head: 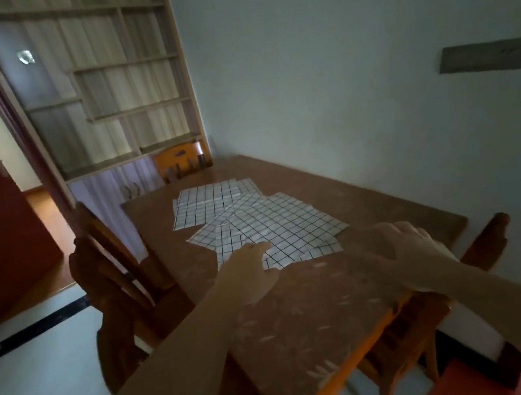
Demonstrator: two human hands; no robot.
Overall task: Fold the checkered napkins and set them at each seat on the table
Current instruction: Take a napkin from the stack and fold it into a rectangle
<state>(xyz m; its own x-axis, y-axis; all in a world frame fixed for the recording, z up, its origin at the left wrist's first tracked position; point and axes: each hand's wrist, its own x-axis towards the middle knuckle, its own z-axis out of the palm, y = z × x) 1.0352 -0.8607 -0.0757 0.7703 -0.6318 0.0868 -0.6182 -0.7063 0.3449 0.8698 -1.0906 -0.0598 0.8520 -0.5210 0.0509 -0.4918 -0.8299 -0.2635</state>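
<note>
Several white checkered napkins [256, 222] with thin dark grid lines are spread flat and unfolded on the brown counter [307, 311]. They are overlapped loosely at different angles, and one is placed squarely at the far side.

Napkins [258, 222] lie spread and overlapping on the table [307, 311], mid-top, running from near the far edge toward me. My left hand [250, 268] rests on the pile's near edge; my right hand [406, 241] sits flat on the table, right of the pile, near the right edge. One chair [181, 159] stands behind the far edge, another [111, 269] along the left edge. A third chair [488, 233], I think, at the right edge. Shelving [113, 84] stands behind the far chair.
</note>
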